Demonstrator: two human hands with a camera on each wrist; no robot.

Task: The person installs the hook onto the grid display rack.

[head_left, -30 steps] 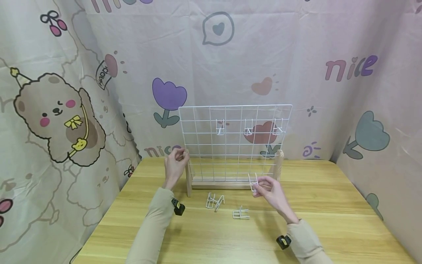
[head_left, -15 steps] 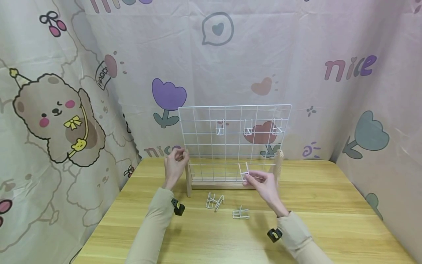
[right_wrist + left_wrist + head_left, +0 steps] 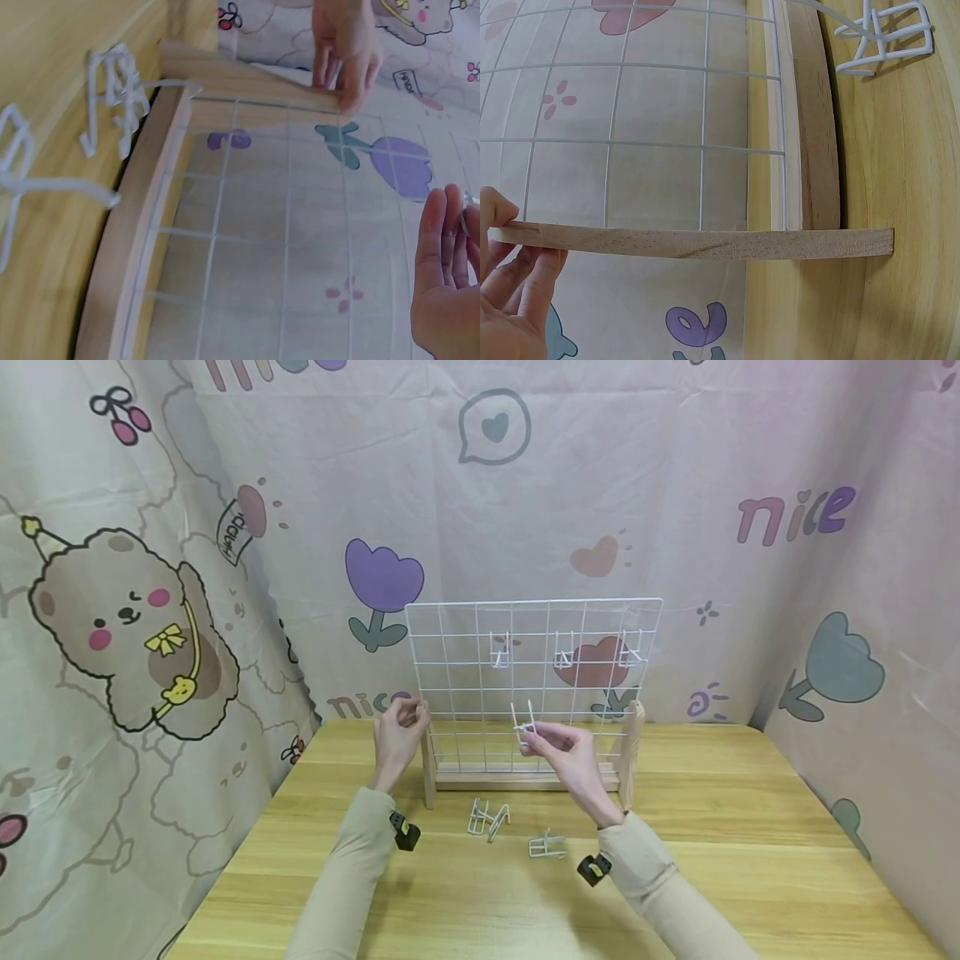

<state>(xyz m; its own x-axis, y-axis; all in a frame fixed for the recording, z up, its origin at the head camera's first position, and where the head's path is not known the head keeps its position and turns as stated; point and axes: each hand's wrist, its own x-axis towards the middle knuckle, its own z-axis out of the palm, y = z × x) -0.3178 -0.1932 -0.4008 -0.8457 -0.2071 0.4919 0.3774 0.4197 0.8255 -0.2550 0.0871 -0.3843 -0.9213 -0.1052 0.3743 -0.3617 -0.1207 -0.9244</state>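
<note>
A white wire grid panel (image 3: 534, 602) stands upright in a wooden stand, its left post (image 3: 705, 244) plain in the left wrist view. My left hand (image 3: 400, 735) grips the top of that post, thumb on one side and fingers on the other. In front of the grid's lower middle, my right hand (image 3: 570, 760) pinches a white wire hook (image 3: 523, 725) between thumb and fingers, two prongs pointing up. Only a sliver of this hook shows at the right wrist view's edge. Three similar hooks hang on the upper grid: one hook (image 3: 500, 652), a middle hook (image 3: 564, 653) and a right hook (image 3: 632, 653).
On the wooden table (image 3: 450, 902), in front of the stand, lie loose white wire hooks (image 3: 478, 818) and, farther right, another wire hook (image 3: 546, 846). The stand's right post (image 3: 632, 752) is behind my right hand. A printed curtain (image 3: 675, 460) closes off the back and sides.
My right hand has moved left and upward with the hook, from near the stand's right end to the grid's lower middle. My left hand has stayed on the post.
</note>
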